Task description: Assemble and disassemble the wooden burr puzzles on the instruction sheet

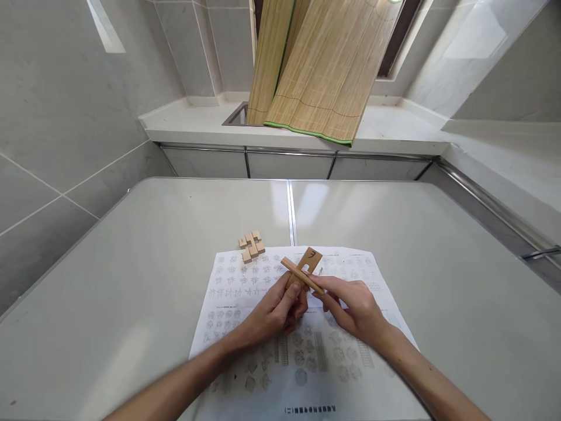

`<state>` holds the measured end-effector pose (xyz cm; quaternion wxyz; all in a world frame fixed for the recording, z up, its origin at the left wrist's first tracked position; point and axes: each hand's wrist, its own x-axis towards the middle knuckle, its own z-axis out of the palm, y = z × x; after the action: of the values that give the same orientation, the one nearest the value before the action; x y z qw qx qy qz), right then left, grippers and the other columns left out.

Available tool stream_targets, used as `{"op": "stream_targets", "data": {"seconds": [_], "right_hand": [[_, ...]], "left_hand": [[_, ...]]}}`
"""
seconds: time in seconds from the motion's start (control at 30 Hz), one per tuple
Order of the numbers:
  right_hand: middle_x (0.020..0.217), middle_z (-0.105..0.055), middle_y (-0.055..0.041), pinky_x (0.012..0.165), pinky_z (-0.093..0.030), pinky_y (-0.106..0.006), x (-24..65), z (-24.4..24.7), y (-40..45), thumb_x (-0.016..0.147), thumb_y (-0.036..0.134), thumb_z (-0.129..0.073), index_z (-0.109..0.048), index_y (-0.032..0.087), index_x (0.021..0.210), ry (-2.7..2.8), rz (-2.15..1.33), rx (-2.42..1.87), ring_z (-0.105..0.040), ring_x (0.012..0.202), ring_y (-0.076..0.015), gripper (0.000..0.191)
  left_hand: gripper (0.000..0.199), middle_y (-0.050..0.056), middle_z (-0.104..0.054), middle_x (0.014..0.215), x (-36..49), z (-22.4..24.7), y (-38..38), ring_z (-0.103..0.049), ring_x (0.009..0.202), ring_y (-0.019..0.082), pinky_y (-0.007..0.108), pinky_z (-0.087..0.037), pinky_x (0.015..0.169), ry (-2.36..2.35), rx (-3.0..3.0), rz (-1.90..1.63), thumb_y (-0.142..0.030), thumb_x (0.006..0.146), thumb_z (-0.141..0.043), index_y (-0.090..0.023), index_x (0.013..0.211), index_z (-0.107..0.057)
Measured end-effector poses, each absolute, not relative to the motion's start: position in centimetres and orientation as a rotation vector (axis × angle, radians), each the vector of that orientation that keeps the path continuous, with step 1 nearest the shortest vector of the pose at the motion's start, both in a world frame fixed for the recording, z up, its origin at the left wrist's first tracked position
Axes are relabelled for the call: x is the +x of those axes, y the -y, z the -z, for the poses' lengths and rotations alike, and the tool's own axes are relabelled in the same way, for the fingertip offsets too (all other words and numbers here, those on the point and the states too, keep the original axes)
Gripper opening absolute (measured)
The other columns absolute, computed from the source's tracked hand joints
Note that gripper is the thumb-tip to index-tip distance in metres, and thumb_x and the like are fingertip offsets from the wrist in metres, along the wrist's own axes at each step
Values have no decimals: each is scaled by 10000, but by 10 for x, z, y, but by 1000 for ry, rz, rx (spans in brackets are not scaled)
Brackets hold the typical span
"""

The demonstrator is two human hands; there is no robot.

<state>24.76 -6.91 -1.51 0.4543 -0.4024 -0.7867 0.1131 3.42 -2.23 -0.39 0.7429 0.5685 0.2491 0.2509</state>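
Note:
My left hand [284,307] is closed around a flat wooden puzzle piece [312,257] with a dark mark like a "3" and a cut-out in it. Pinched in my right hand [355,301] is the near end of a long, narrow wooden strip [294,269], which lies diagonally across the marked piece. The two pieces cross and appear to touch; my fingers hide whether they interlock. Both hands are above a large printed sheet [245,351] covered in small puzzle diagrams. Several notched wooden blocks [252,247] sit grouped at the sheet's far left corner.
The pale table [109,280] has a metal seam [291,213] running away from me. Beyond its far edge is a white counter [197,126] with a sink [239,115]. Bamboo mats with green edging [324,82] hang over it. Grey tiled walls stand on both sides.

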Motion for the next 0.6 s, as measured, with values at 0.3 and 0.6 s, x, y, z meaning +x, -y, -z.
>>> {"op": "stream_targets", "data": {"seconds": [0.3, 0.6], "right_hand": [[1001, -831, -36, 516, -573, -244, 247, 16, 69, 1035, 78, -567, -604, 266, 1406, 1930, -267, -1015, -738, 599, -134, 417], [1001, -833, -30, 485, -534, -244, 248, 19, 69, 1042, 102, -570, -610, 273, 1387, 1930, -226, -1021, -662, 526, -112, 387]], "left_hand": [[348, -59, -456, 737, 34, 6, 22, -403, 494, 65, 202, -395, 427, -544, 1267, -548, -542, 1097, -439, -198, 1077, -491], [344, -55, -496, 711, 35, 3, 22, -410, 486, 72, 205, -388, 429, -563, 1262, -559, -541, 1089, -464, -200, 1067, -500]]}}
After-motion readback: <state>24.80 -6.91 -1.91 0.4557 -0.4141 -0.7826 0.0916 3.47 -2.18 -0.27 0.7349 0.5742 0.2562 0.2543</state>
